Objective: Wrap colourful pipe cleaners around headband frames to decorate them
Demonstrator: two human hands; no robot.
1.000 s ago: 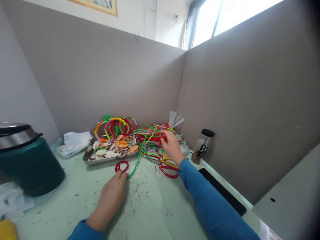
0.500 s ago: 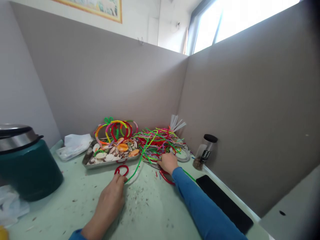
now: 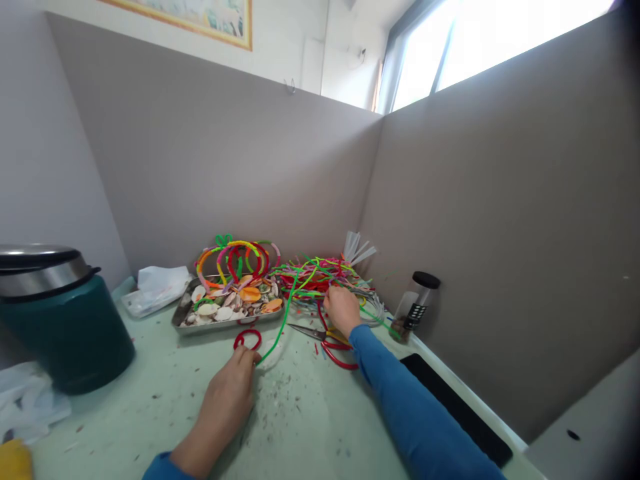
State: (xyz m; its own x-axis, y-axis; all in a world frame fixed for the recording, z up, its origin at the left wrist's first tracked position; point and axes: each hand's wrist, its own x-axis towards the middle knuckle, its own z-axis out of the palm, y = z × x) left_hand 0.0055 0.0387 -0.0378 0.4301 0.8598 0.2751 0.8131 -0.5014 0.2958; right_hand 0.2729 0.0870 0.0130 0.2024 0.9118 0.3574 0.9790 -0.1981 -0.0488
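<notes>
My left hand [image 3: 234, 381] is closed on the lower end of a green pipe cleaner [image 3: 283, 327], which curves up toward the heap. Just above its fingers lies a coiled red pipe cleaner [image 3: 247, 339]. My right hand [image 3: 342, 310] is closed at the front edge of the heap of coloured pipe cleaners [image 3: 320, 273]; a red strand shows beside its fingers, and what they grip is partly hidden. Below it lie scissors [image 3: 307, 331] with red handles, partly covered by the hand and sleeve.
A metal tray [image 3: 227, 326] holds shells, with pipe-cleaner rings [image 3: 240, 245] standing over it. A teal container [image 3: 75, 333] and a white packet [image 3: 159, 287] are at left. On the right are a black-lidded jar [image 3: 415, 307] and a black phone-like slab [image 3: 457, 407].
My right hand has lifted slightly up and away from the scissors, uncovering more of them. A red strand now shows beside its fingers. My left hand still holds the green strand. The view has shifted a little.
</notes>
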